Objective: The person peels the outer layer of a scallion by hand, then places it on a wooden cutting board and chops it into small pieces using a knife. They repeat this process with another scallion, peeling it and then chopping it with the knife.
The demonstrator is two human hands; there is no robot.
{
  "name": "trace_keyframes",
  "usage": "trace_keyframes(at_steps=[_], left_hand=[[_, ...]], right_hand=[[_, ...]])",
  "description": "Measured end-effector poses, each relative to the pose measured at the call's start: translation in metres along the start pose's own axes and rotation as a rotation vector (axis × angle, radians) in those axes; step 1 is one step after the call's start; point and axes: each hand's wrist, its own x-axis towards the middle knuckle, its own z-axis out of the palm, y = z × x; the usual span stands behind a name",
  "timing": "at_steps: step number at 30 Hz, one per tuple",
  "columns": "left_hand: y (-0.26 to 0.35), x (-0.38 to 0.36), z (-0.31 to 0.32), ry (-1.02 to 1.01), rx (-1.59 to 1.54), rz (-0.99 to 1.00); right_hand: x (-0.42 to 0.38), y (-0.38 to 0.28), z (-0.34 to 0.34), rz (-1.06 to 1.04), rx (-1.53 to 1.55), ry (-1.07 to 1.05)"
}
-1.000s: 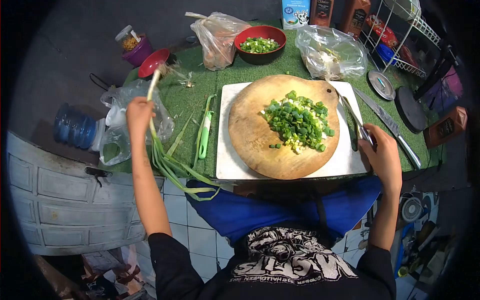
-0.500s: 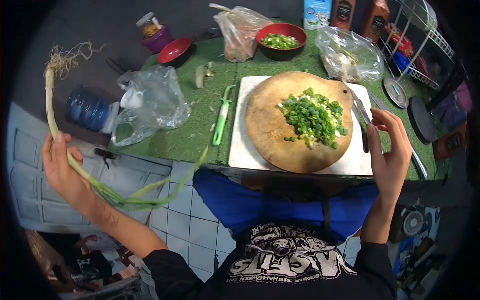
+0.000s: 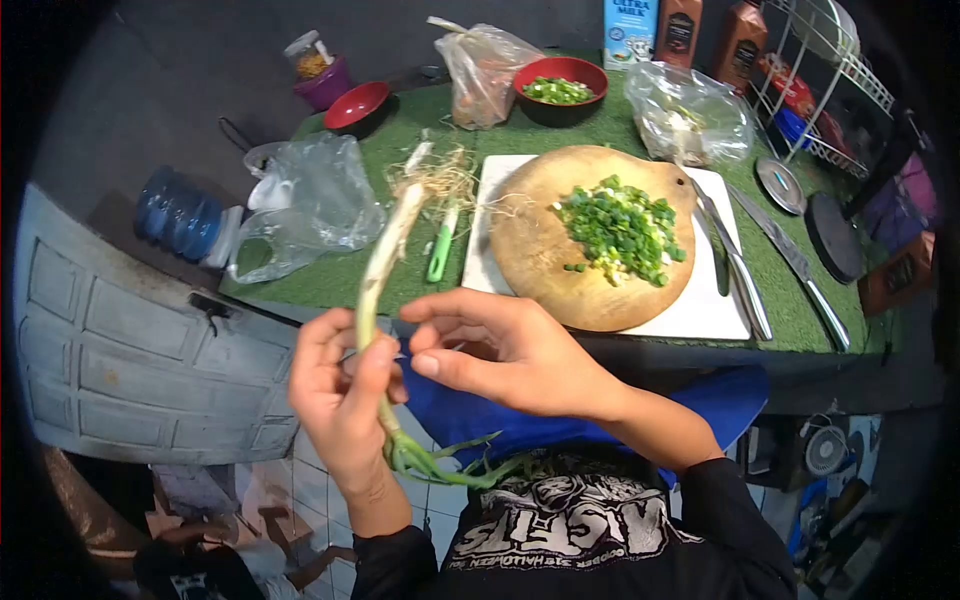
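My left hand (image 3: pixel 345 390) is closed around the stalk of a long spring onion (image 3: pixel 385 260), held in front of the table with its roots up and its green leaves hanging down. Beside it, my right hand (image 3: pixel 500 350) is empty, fingers curved and apart, close to the stalk. Chopped spring onion (image 3: pixel 620 230) lies in a heap on a round wooden cutting board (image 3: pixel 525 250), which rests on a white board (image 3: pixel 725 315). Behind the roots, a green-handled peeler (image 3: pixel 440 250) is partly hidden.
Right of the board lie knives (image 3: pixel 800 265) with metal handles. A red bowl (image 3: pixel 565 68) of chopped greens, a smaller red bowl (image 3: pixel 357 105) and plastic bags (image 3: pixel 320 195) stand farther back. A wire rack (image 3: pixel 840 80) is at the right. At lower left, another person (image 3: pixel 215 560) is partly visible.
My left hand has brought the spring onion from the far left toward the middle. My right hand has moved left from beside the board to near the stalk.
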Motion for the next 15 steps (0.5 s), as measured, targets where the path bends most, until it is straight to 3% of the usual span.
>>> trace_keyframes(at_steps=[5, 8, 15], left_hand=[[-0.025, 0.006, 0.017, -0.143, -0.251, -0.097], [-0.035, 0.005, 0.023, -0.202, -0.366, -0.121], [-0.051, 0.001, 0.031, -0.258, -0.433, -0.132]], right_hand=[[-0.014, 0.001, -0.003, -0.011, -0.113, 0.108], [-0.019, -0.005, -0.011, -0.286, -0.596, 0.193], [-0.019, 0.001, -0.015, -0.508, -0.890, 0.311]])
